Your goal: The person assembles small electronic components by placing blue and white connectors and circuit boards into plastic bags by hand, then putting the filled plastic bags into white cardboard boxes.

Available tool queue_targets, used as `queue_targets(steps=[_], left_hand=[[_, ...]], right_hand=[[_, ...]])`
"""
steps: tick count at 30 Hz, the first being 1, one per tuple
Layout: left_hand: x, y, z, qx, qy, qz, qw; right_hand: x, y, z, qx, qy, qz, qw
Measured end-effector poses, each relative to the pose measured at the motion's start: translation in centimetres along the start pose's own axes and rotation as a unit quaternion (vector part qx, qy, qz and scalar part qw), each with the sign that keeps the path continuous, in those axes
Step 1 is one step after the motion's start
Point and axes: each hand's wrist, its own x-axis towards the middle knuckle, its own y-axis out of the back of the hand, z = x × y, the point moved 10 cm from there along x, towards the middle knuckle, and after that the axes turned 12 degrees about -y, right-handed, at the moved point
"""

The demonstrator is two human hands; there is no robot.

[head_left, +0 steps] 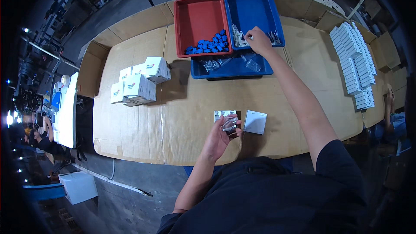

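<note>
Near the front of the cardboard-covered table, my left hand point(216, 143) is closed on a small clear plastic bag point(229, 124). Under it lies a white piece with dark marks point(218, 114), partly covered by the fingers. A square white box point(255, 122) lies just to the right. My right hand point(260, 42) reaches far forward into the upper blue tray point(249, 11), among slim white parts point(237, 39). Its fingers are pinched, with a small white part point(251, 37) showing at the tips; its exact kind is too small to make out.
Beside the blue tray stands a red tray point(200, 17) with blue plastic parts point(210, 45). Below them, another blue tray point(232, 72) holds clear bags. White boxes point(139, 87) are stacked at left, with rows of white boxes point(353, 63) at right. Cardboard walls point(138, 22) edge the table.
</note>
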Motion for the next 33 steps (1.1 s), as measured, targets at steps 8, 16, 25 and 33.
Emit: queue_targets(steps=[8,16,25,33], left_hand=[[0.4,0.9,0.5,-0.077,-0.012,0.031,0.997],[1.6,0.2,0.6,-0.063,-0.009,0.011,0.998],[1.7,-0.4,-0.1,-0.002,0.005,0.014,1.000],[1.1,0.4,-0.5,0.014,-0.012,0.031,0.999]], right_hand=[[-4.7,3.8,0.5,0.594,-0.122,-0.097,0.789],[-20.3,3.2,-4.8,0.460,-0.088,-0.339,0.816],[-23.8,2.9,-9.1,0.263,0.063,-0.458,0.847],[-25.3,1.0,-11.9,0.233,0.154,-0.517,0.809]])
